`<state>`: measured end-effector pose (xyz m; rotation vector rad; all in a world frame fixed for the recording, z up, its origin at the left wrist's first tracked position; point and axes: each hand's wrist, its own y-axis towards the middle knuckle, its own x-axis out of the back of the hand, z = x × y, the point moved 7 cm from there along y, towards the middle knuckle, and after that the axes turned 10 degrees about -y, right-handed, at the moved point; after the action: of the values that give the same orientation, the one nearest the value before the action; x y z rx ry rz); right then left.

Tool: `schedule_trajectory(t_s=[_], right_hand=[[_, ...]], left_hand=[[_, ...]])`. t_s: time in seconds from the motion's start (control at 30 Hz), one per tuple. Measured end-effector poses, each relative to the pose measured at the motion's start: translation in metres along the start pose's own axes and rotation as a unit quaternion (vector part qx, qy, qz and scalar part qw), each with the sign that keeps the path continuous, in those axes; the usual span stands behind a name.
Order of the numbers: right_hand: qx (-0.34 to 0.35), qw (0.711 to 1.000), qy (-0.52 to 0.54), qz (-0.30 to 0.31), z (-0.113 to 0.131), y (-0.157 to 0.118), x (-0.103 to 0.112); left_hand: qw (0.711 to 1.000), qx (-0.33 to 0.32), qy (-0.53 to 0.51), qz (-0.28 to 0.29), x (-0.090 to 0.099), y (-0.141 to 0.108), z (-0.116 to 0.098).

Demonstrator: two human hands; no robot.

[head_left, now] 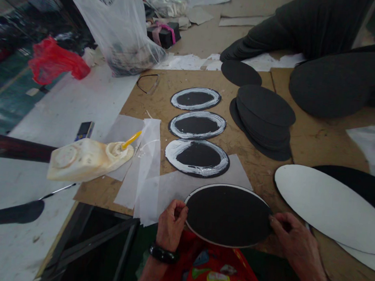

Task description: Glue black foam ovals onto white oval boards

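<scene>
Between both hands is a black oval board (229, 215) with a thin white rim, held at the near edge of the table. My left hand (173, 221), with a dark bracelet at the wrist, pinches its left end. At the right end, the fingers of my right hand (289, 230) are closed on the edge. Just beyond lie three black ovals in a column, each with a ring of white paste: a near one (197, 153), a middle one (197, 125) and a far one (195, 99).
Left stands a cut plastic jug (86, 160) with a yellow-handled tool (131, 139). Black ovals (266, 105) lie stacked behind, near a long leaning pile (306, 31). White-faced ovals (328, 205) rest at right. Glasses (148, 84) and a plastic bag (118, 31) are farther back.
</scene>
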<state>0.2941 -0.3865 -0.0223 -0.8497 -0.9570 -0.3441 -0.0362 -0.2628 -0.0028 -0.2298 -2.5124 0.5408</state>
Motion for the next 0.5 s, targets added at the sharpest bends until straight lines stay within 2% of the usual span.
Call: schedule_trajectory(t_s=[0.27, 0.5], right_hand=[[0.021, 0.998, 0.011, -0.053, 0.018, -0.009, 0.007], [0.026, 0.998, 0.012, -0.057, 0.023, -0.01, 0.009]], left_hand=[[1.0, 0.002, 0.013, 0.003, 0.0, 0.003, 0.005], [0.999, 0.019, 0.02, 0.019, -0.002, 0.007, 0.01]])
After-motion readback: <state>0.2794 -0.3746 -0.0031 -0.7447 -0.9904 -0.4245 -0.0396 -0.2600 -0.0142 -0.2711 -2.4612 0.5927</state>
